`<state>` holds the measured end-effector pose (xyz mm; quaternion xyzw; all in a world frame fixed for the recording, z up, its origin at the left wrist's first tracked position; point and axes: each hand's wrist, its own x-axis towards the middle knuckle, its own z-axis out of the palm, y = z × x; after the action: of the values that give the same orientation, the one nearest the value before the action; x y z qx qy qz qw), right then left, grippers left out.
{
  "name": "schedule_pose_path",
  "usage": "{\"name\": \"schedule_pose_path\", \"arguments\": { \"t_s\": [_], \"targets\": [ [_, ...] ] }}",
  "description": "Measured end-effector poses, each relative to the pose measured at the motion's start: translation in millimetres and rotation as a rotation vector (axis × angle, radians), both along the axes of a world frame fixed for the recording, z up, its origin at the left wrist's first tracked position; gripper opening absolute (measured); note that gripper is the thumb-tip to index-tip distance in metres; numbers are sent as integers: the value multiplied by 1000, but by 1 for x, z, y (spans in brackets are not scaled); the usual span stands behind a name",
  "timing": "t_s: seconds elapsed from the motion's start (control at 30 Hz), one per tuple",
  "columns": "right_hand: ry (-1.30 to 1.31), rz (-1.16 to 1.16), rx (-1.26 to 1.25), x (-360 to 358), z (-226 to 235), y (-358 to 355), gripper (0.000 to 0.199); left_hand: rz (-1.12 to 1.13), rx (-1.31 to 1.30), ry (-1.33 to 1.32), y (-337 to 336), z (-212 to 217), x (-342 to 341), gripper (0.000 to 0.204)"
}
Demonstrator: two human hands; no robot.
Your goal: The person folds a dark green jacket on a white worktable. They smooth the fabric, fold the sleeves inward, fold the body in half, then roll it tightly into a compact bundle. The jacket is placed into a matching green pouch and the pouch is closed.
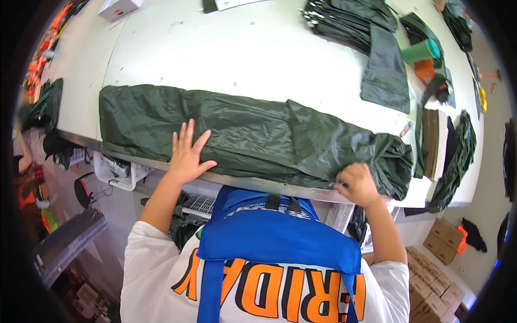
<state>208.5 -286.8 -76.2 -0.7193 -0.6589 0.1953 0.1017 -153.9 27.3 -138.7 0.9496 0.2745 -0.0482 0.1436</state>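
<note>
A long strip of folded dark green, shiny fabric (242, 129) lies across the near side of the white table. It is smooth and flat on the left, and its right end is bunched and wrinkled. My left hand (188, 153) rests flat on the left part, with fingers spread and the thumb pointing right. At the fabric's near edge, toward the bunched end, my right hand (358, 183) is closed with its fingers curled in. It seems to pinch the edge of the fabric there, though the fingertips are partly hidden.
On the white table (215, 54), stacked dark folded pieces (350, 16) lie at the far right. A green roll (421, 51), an orange object (425, 71) and brown cardboard strips (431, 142) sit along the right side. Below are a white basket (126, 175) and several cartons (431, 280).
</note>
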Motion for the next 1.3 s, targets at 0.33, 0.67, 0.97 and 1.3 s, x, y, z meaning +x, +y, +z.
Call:
{"name": "schedule_pose_path", "arguments": {
  "t_s": [0.33,0.67,0.97,1.3],
  "targets": [
    [-121,-564,-42,166,-1,-46,41,-35,-43,4,0,-13,-2,90],
    [-470,-585,-6,198,-65,-79,18,-68,28,-46,-19,-30,9,88],
    [-62,-78,-256,41,-22,85,82,-38,61,-88,-20,-35,2,85],
    [-256,-258,66,-90,-72,144,103,-7,62,-127,-23,-34,1,86]
  ]
}}
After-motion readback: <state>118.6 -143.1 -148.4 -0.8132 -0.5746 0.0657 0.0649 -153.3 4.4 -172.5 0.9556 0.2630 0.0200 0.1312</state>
